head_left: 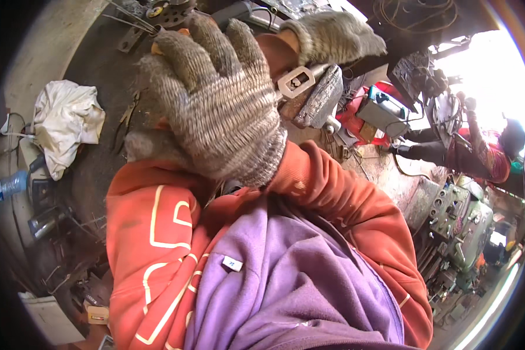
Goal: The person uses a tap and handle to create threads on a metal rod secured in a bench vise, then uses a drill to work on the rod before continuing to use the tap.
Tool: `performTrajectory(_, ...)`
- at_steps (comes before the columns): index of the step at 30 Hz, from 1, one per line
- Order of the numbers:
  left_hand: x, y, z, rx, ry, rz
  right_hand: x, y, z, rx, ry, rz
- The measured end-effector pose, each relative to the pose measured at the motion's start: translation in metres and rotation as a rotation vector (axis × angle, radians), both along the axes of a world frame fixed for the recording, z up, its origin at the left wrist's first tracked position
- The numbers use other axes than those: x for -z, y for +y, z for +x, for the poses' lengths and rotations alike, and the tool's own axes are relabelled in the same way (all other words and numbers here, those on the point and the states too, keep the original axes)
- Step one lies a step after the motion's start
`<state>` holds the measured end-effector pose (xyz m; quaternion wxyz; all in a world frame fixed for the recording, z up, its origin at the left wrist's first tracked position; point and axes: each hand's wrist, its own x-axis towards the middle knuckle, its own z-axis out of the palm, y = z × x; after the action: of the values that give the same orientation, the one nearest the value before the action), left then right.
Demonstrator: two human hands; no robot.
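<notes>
the floor was cluttered. the right fingers lay open, perhaps steadying the sleeve; the left fingers couldn't be judged.

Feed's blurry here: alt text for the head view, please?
The gloved right hand fills the upper middle, fingers spread; the gloved left hand shows beyond it, to the right. Below are orange sleeves and a purple top; a white cloth lies at left, another person is at far right.

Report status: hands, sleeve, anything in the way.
Right hand, gloved, over left sleeve, hiding part; grip unclear. Left hand, gloved, extends beyond. Slotted metal piece shows below it in view.
</notes>
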<state>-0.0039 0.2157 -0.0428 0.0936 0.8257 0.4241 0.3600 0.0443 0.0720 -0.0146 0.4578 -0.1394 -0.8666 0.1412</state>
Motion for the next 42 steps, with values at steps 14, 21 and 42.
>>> performTrajectory(14, -0.026, -0.211, -0.011, -0.456, -0.782, -0.182, 0.001, 0.219, 0.061, -0.248, -0.779, -0.134)
performTrajectory(21, 0.000, -0.184, -0.015, -0.688, -0.499, 0.106, -0.012, 0.174, 0.086, -0.459, -0.552, -0.807)
performTrajectory(42, -0.007, -0.123, -0.041, -0.318, -0.693, -0.262, -0.042, 0.089, 0.034, -0.068, -0.281, 0.158)
